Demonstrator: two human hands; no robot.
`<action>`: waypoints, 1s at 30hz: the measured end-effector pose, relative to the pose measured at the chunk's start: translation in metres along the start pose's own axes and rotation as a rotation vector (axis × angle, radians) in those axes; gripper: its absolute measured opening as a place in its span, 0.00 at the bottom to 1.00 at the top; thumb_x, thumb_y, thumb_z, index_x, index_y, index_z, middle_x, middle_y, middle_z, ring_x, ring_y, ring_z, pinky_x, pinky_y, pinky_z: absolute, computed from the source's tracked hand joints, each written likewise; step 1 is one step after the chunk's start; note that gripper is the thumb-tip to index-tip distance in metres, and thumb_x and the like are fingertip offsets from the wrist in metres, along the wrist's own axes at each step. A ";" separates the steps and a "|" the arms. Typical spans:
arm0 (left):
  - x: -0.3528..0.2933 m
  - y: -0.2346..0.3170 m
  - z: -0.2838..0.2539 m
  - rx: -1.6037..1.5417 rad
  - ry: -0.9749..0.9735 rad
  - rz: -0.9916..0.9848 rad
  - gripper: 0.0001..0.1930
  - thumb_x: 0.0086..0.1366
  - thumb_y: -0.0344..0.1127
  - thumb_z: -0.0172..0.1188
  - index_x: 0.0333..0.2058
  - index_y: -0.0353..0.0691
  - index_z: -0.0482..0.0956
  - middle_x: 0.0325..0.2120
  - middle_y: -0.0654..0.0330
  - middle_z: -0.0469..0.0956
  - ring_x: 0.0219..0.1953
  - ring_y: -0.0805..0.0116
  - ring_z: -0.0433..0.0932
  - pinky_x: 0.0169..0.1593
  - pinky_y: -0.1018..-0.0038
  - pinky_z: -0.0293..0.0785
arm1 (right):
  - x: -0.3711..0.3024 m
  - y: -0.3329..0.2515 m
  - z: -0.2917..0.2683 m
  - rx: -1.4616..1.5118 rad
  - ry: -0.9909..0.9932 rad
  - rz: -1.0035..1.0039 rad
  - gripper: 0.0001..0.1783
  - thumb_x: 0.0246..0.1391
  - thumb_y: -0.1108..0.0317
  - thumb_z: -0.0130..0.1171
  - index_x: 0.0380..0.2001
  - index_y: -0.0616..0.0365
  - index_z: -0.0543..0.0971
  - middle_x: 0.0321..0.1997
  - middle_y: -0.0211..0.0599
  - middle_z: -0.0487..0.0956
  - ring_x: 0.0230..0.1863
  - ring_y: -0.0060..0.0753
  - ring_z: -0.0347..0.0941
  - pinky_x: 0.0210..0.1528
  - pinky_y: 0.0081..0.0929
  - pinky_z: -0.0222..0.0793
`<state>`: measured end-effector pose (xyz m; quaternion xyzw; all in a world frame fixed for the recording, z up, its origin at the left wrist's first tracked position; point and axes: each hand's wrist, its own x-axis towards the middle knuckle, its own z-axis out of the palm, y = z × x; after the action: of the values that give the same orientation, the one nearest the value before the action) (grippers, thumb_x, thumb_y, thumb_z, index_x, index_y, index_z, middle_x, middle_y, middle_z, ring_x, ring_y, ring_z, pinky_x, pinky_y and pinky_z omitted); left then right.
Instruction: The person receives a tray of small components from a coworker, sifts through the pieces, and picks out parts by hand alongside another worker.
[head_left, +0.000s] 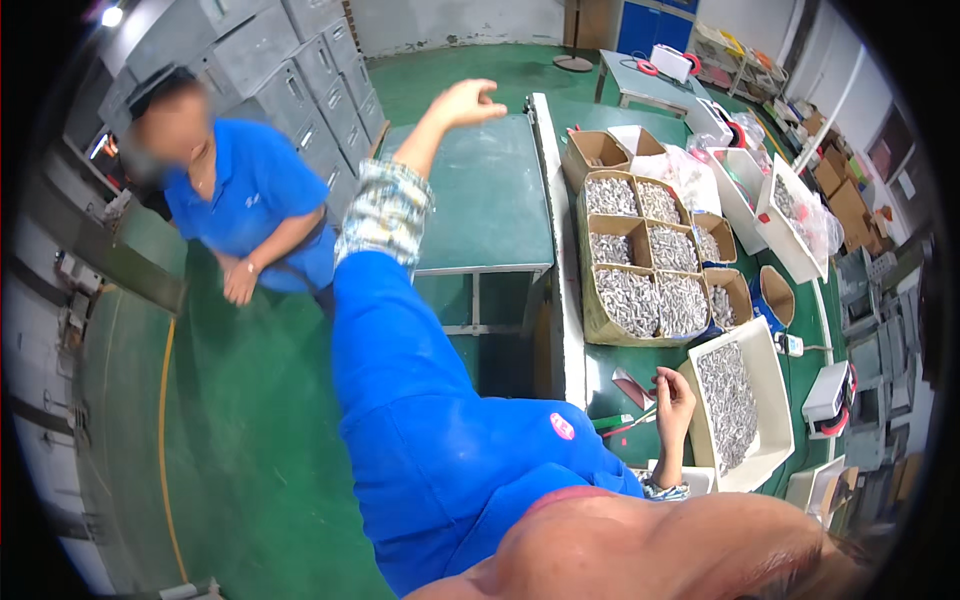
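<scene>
Blue cloth (470,445) bears a pink badge (562,426), too small to read, in our head view. Our loosely spread left hand (468,103) hangs near a green table (485,195); our right hand (676,402) curls beside a white bin (774,405) of metal pieces (728,405), whether pinching anything we cannot tell.

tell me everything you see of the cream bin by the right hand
The cream bin is a rectangular, open-topped tub, apparently plastic. It seems to rest upright on the green table. Small silvery pieces lie heaped toward its left, leaving its right side bare. The right hand is beside its left edge; contact is unclear.
</scene>
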<state>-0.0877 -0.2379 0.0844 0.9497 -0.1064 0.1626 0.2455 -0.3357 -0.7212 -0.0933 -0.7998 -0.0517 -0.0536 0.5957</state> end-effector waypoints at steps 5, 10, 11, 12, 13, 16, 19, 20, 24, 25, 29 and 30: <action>-0.094 0.037 0.071 -0.377 -0.137 -0.037 0.22 0.52 0.39 0.59 0.45 0.37 0.70 0.29 0.57 0.76 0.24 0.74 0.75 0.30 0.77 0.72 | -0.005 0.003 0.003 -0.017 -0.020 0.013 0.09 0.52 0.74 0.48 0.36 0.65 0.73 0.28 0.32 0.74 0.27 0.19 0.70 0.28 0.15 0.68; -0.142 0.084 0.153 -0.761 -0.242 -0.185 0.11 0.55 0.36 0.56 0.32 0.33 0.74 0.19 0.62 0.73 0.19 0.77 0.72 0.24 0.81 0.70 | -0.005 -0.008 0.001 -0.046 -0.061 0.155 0.12 0.50 0.76 0.49 0.41 0.64 0.70 0.26 0.30 0.72 0.27 0.16 0.68 0.27 0.13 0.65; -0.143 0.102 0.171 -0.862 -0.326 -0.224 0.11 0.56 0.37 0.56 0.31 0.33 0.74 0.19 0.63 0.73 0.18 0.77 0.72 0.23 0.81 0.70 | -0.009 -0.008 -0.003 -0.095 -0.048 0.257 0.13 0.50 0.76 0.49 0.41 0.64 0.70 0.28 0.31 0.73 0.27 0.17 0.68 0.27 0.12 0.64; -0.148 0.122 0.180 -0.801 -0.327 -0.313 0.12 0.56 0.38 0.56 0.30 0.33 0.74 0.18 0.63 0.73 0.18 0.77 0.71 0.22 0.81 0.70 | -0.009 -0.010 -0.002 -0.036 -0.002 0.152 0.13 0.49 0.76 0.49 0.41 0.64 0.70 0.32 0.32 0.74 0.29 0.18 0.70 0.29 0.13 0.65; -0.159 0.129 0.179 -0.727 -0.323 -0.406 0.12 0.56 0.39 0.57 0.28 0.34 0.74 0.18 0.63 0.72 0.18 0.78 0.71 0.20 0.81 0.70 | -0.001 -0.019 0.001 -0.166 -0.073 0.140 0.14 0.49 0.76 0.49 0.41 0.64 0.69 0.38 0.37 0.75 0.31 0.22 0.72 0.31 0.17 0.66; -0.178 0.163 0.175 -0.477 -0.215 -0.208 0.15 0.56 0.40 0.56 0.18 0.35 0.72 0.11 0.64 0.70 0.15 0.80 0.66 0.19 0.80 0.62 | 0.001 -0.002 -0.004 -0.306 -0.084 -0.277 0.19 0.43 0.71 0.52 0.43 0.56 0.70 0.39 0.42 0.74 0.33 0.34 0.74 0.34 0.28 0.68; -0.178 0.167 0.201 -0.520 -0.252 -0.062 0.13 0.57 0.37 0.56 0.18 0.34 0.70 0.12 0.65 0.70 0.16 0.80 0.66 0.22 0.81 0.63 | -0.010 0.004 -0.013 -0.282 -0.089 -0.055 0.13 0.41 0.69 0.53 0.36 0.53 0.75 0.29 0.37 0.76 0.31 0.37 0.73 0.34 0.29 0.68; -0.188 0.172 0.211 -0.537 -0.328 -0.026 0.13 0.57 0.37 0.56 0.18 0.34 0.70 0.12 0.65 0.70 0.16 0.80 0.66 0.22 0.81 0.63 | -0.027 0.007 -0.018 -0.286 -0.031 0.007 0.13 0.41 0.69 0.53 0.36 0.53 0.75 0.29 0.37 0.76 0.31 0.37 0.73 0.34 0.29 0.68; -0.200 0.183 0.236 -0.557 -0.371 0.025 0.09 0.56 0.34 0.56 0.24 0.34 0.72 0.16 0.63 0.72 0.20 0.78 0.69 0.25 0.81 0.66 | -0.068 0.013 -0.048 -0.351 0.168 0.097 0.11 0.43 0.71 0.53 0.34 0.56 0.76 0.32 0.40 0.75 0.32 0.38 0.72 0.34 0.29 0.68; -0.201 0.188 0.238 -0.556 -0.401 0.030 0.08 0.56 0.33 0.56 0.25 0.34 0.73 0.18 0.62 0.73 0.21 0.78 0.69 0.26 0.80 0.66 | -0.077 0.014 -0.055 -0.358 0.247 0.108 0.10 0.44 0.71 0.53 0.33 0.57 0.76 0.31 0.40 0.75 0.31 0.38 0.72 0.34 0.29 0.68; -0.210 0.209 0.258 -0.587 -0.553 0.133 0.05 0.55 0.30 0.56 0.27 0.33 0.73 0.21 0.61 0.73 0.22 0.76 0.71 0.27 0.80 0.67 | -0.122 0.016 -0.083 -0.451 0.473 0.370 0.09 0.44 0.70 0.53 0.31 0.59 0.76 0.30 0.40 0.75 0.29 0.35 0.73 0.30 0.26 0.68; -0.213 0.219 0.264 -0.605 -0.605 0.180 0.05 0.54 0.29 0.56 0.27 0.33 0.73 0.21 0.60 0.73 0.22 0.75 0.72 0.27 0.80 0.67 | -0.135 0.016 -0.088 -0.448 0.480 0.397 0.09 0.44 0.70 0.53 0.31 0.59 0.76 0.30 0.40 0.75 0.29 0.35 0.73 0.30 0.26 0.68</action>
<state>-0.2787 -0.5320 -0.1164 0.8268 -0.2989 -0.1406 0.4554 -0.4693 -0.8122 -0.1037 -0.8693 0.2583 -0.1330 0.4000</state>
